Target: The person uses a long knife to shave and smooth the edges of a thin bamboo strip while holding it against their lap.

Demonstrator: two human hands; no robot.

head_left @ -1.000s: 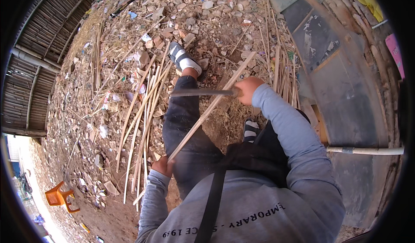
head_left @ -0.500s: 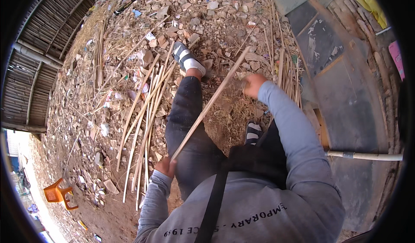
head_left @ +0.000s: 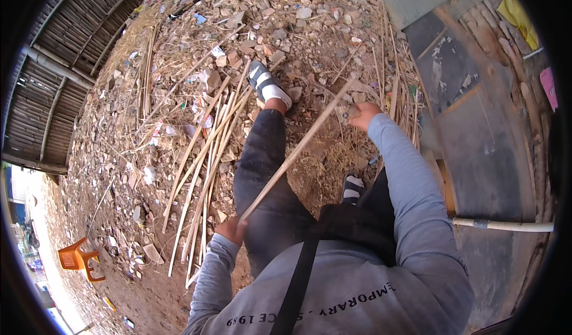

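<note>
A long pale bamboo strip (head_left: 296, 149) slants across my right-leaning lap, from beside my left thigh up toward the far ground. My left hand (head_left: 230, 230) is closed around its near end. Close to the strip's far end, but apart from it, my right hand (head_left: 363, 116) is curled shut; a small greyish thing shows at its fingertips, too blurred to name. Several split bamboo strips (head_left: 206, 162) lie in a loose bundle on the ground left of my leg.
More strips (head_left: 394, 96) lie on the right, beside dark flat sheets (head_left: 471, 132) and a pale pole (head_left: 506, 225). Stones and litter cover the ground. An orange plastic chair (head_left: 74, 256) stands at the left, below a bamboo wall (head_left: 47, 108).
My right hand has shifted slightly, and the strip's far end has swung a little. The whole view has moved slightly. My left hand keeps its hold on the bamboo strip.
</note>
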